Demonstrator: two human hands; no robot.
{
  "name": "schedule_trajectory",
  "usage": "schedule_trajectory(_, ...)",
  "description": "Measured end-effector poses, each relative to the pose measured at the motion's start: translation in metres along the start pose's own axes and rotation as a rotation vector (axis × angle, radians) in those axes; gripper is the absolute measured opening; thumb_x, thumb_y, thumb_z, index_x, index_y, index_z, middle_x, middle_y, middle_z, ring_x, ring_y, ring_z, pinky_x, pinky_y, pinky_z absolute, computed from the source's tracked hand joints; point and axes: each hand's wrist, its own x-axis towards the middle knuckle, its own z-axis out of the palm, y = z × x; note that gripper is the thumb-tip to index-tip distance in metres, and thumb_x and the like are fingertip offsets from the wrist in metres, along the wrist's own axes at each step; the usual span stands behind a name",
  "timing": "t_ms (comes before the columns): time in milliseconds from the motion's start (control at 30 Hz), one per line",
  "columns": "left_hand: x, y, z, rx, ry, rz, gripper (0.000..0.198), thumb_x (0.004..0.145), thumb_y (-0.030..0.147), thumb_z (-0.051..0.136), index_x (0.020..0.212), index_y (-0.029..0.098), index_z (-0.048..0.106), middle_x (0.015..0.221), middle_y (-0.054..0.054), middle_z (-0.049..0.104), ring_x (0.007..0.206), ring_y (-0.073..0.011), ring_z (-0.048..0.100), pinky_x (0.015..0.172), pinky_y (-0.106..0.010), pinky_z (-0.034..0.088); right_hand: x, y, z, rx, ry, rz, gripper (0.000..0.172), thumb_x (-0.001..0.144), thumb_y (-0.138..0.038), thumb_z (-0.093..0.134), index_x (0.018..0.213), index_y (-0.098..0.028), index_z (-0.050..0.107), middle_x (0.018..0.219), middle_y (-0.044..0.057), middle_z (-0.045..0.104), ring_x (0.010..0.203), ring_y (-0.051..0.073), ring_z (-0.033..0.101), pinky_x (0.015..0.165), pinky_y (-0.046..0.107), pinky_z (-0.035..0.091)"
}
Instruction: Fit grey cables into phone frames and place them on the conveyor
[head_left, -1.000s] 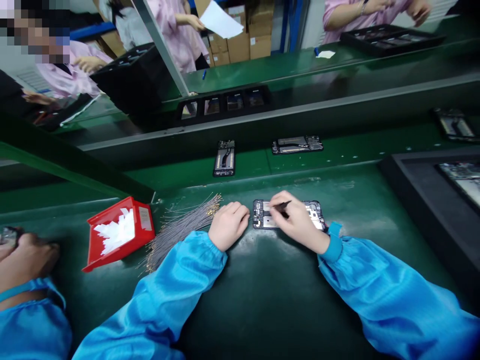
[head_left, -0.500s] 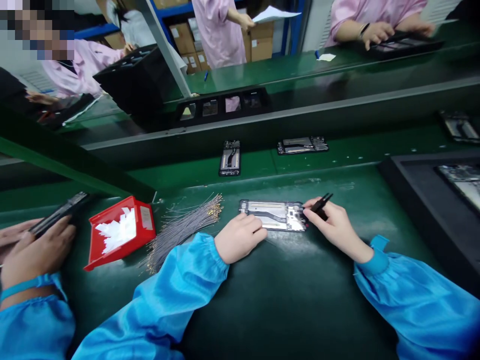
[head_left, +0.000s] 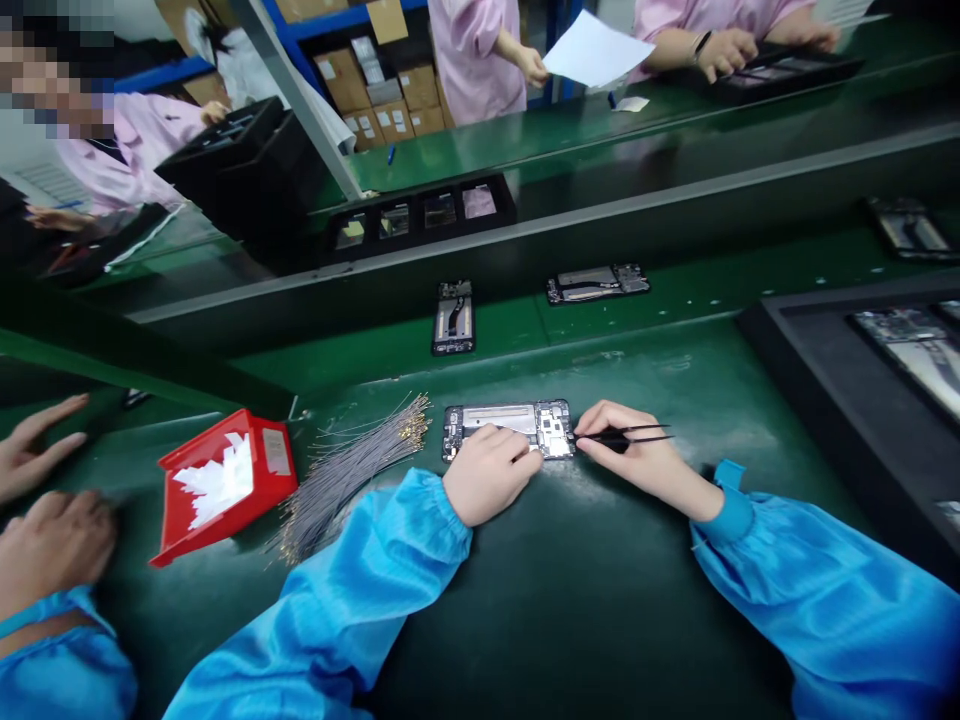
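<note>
An opened phone (head_left: 556,428) lies flat on the green bench before me, its circuit board and silver inner frame showing. My left hand (head_left: 491,474) rests over its lower edge with curled fingers, holding it and hiding part of the frame. Black tweezers (head_left: 615,437) sit in my right hand (head_left: 637,462), pinched between thumb and fingers. Their tips are at the phone's right end, too small to make out. To the left of the phone lies a bundle of thin grey cables (head_left: 352,475) with gold-coloured ends.
A red bin (head_left: 279,480) holds white strips. Farther left are a co-worker's hands (head_left: 56,545). Two opened phones (head_left: 454,318) lie along the back ledge. A black tray (head_left: 795,400) with phones stands right. Beyond a rail, people in pink work near a slotted black tray (head_left: 420,240).
The phone has slid left under my left hand. My right hand has shifted left, and the tweezers now lie more level. The co-worker at left has let go of a phone.
</note>
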Motion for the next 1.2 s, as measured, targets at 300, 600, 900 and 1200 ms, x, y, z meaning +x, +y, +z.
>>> schedule_trajectory(300,-0.0036,0.0014,0.0049,0.021,0.019,-0.008,0.017,0.088,0.021,0.041,0.081,0.019,0.057,0.067,0.001,0.052,0.065,-0.0130,0.045,0.063,-0.028,0.030,0.0013,-0.0055,-0.0006,-0.018,-0.051,0.033,0.003,0.076,-0.020,0.056,0.074,-0.018,0.054,0.074,0.002,0.057,0.069,0.014,0.054,0.063,0.028,0.044)
schedule_trajectory(600,-0.0029,0.0020,0.0024,0.013,0.019,-0.012,0.020,0.088,0.019,0.039,0.081,0.019,0.057,0.067,0.000,0.052,0.066,-0.0122,0.046,0.063,-0.028,0.030,0.0016,-0.0030,-0.0014,-0.002,-0.079,0.045,0.008,0.078,-0.025,0.056,0.072,-0.018,0.056,0.076,0.003,0.057,0.070,0.015,0.055,0.065,0.029,0.046)
schedule_trajectory(900,-0.0037,0.0019,0.0037,-0.015,0.008,-0.025,0.022,0.089,0.019,0.038,0.080,0.019,0.058,0.068,0.000,0.052,0.067,-0.0122,0.047,0.064,-0.028,0.030,0.0027,-0.0041,-0.0014,-0.001,-0.078,0.038,0.010,0.077,-0.026,0.057,0.071,-0.018,0.056,0.074,0.003,0.058,0.069,0.015,0.055,0.064,0.029,0.046)
schedule_trajectory(1200,-0.0022,0.0023,0.0015,-0.003,0.012,-0.017,0.022,0.089,0.020,0.038,0.080,0.019,0.057,0.067,0.000,0.052,0.066,-0.0121,0.046,0.063,-0.028,0.030,-0.0019,-0.0076,-0.0001,-0.015,-0.122,-0.068,0.009,0.081,-0.023,0.052,0.073,-0.019,0.055,0.077,0.003,0.057,0.070,0.014,0.054,0.064,0.028,0.044)
